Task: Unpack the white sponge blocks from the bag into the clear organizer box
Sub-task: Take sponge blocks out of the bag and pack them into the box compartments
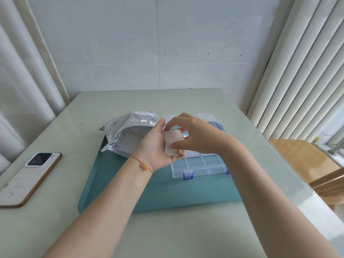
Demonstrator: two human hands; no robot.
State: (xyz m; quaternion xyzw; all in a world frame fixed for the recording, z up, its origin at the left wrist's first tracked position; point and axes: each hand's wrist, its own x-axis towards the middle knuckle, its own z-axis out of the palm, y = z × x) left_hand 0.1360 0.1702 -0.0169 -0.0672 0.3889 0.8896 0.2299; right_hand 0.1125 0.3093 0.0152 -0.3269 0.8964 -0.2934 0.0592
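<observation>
Bag (128,131) left of organizer box (201,164)

No readable text; the bag (128,125) carries only small printed pictograms, too blurred to read

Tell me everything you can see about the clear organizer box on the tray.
The clear organizer box looks like transparent plastic, split by thin dividers into compartments; those in view look empty. Its lid stands open at the far side. A blue latch sits on the near wall, with a second blue bit at the right corner. The box lies flat on the teal tray, right of the bag. Both hands, holding a white sponge block, hover over it and hide its middle.
</observation>
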